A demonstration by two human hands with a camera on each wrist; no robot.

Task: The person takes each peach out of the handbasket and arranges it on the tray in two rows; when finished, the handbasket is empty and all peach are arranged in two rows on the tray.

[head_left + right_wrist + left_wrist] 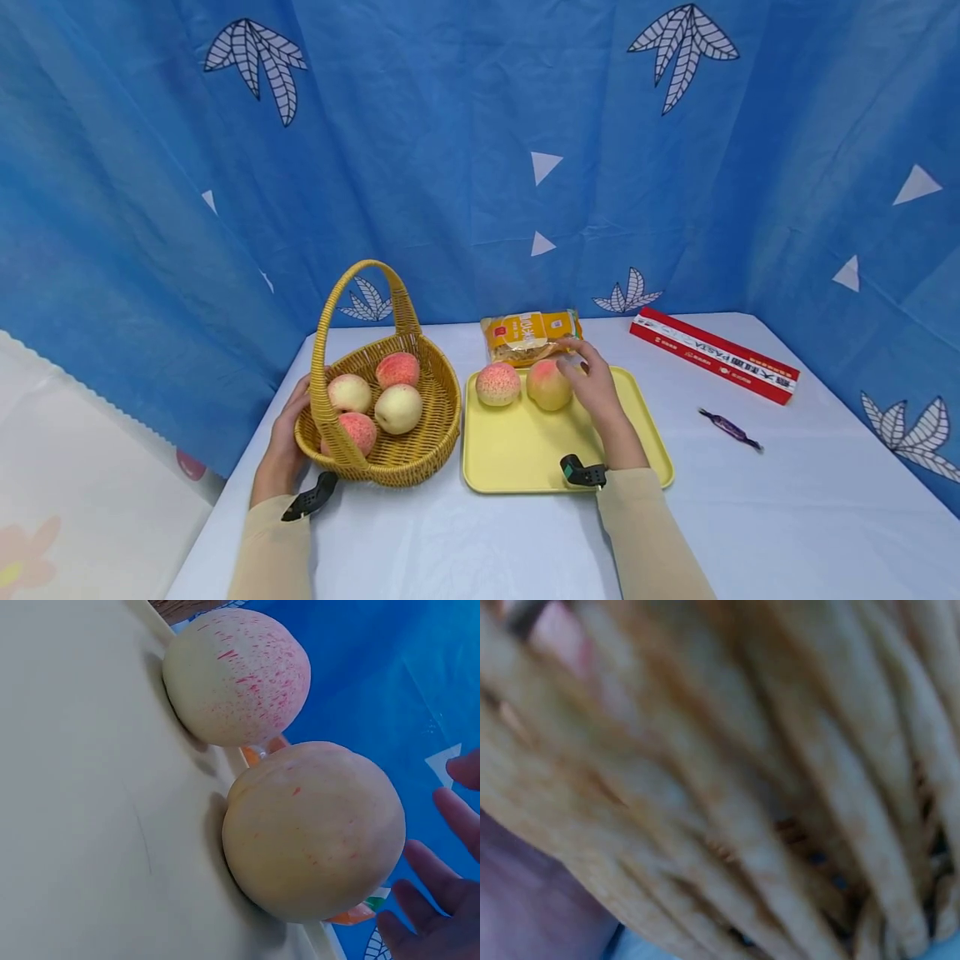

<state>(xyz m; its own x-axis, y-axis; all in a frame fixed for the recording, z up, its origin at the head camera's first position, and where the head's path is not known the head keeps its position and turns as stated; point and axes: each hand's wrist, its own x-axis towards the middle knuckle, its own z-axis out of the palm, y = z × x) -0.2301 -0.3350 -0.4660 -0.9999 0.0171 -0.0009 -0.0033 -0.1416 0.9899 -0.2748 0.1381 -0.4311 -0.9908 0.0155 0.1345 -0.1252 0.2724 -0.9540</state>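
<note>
My left hand (285,437) lies along the left outer side of a woven basket (446,442), touching it; part of its fingers is hidden by the basket. Blurred wicker strands (727,795) fill the left wrist view. Inside the basket sit several peaches, among them a pale one (398,409) and a red one (397,370). My right hand (596,387), fingers spread, is over the yellow tray (510,462), fingertips close beside a yellow-pink peach (315,832). A speckled peach (236,679) lies left of that one in the head view.
Behind the tray lies an orange snack bag (528,335). A long red pasta box (716,354) rests at the back right, with a purple wrapped candy (729,427) in front of it. A blue curtain (480,150) hangs behind the white table (465,550).
</note>
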